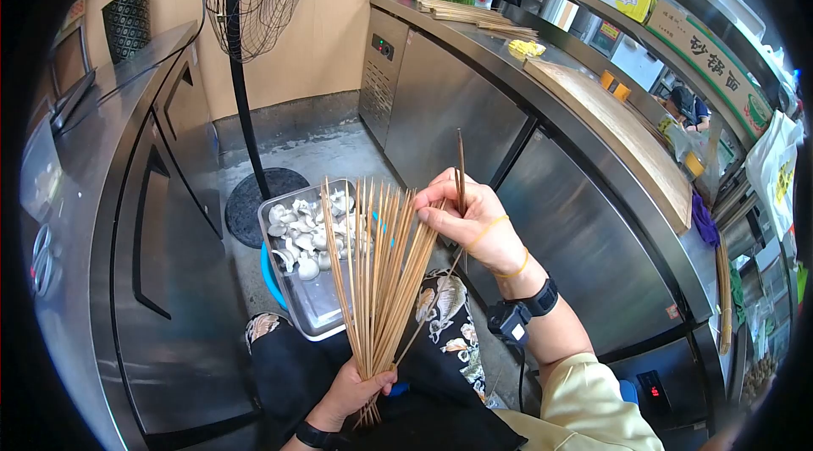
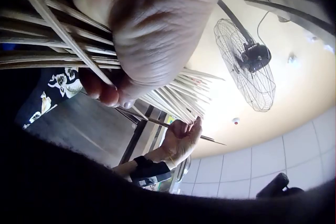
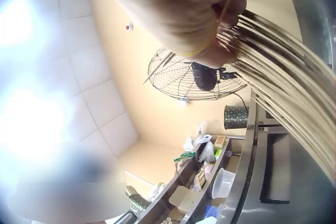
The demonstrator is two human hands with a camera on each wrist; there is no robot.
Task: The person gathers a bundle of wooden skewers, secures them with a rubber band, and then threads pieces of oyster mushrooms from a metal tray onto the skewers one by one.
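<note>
A fanned bundle of thin wooden skewers (image 1: 385, 282) stands upright over the lap, tips up. Low down, my left hand (image 1: 351, 393) grips it near the butt ends, with fingers and thumb wrapped round the sticks in the left wrist view. At the top right of the fan, my right hand (image 1: 476, 218) has its thumb and fingertips at the skewer tips. It also holds a few darker skewers (image 1: 461, 170) in its curled fingers, pointing up. Left of the bundle, a clear tray (image 1: 318, 307) contains torn pale mushrooms (image 1: 296, 235), partly hidden behind the skewers.
A black standing fan (image 1: 241, 95) rises behind the tray. Steel cabinets (image 1: 584, 231) line the right side, topped by a wooden board (image 1: 618, 129) and more skewers (image 1: 474, 15). Another steel counter (image 1: 76, 197) runs along the left. A blue basin (image 1: 273, 277) shows beneath the tray.
</note>
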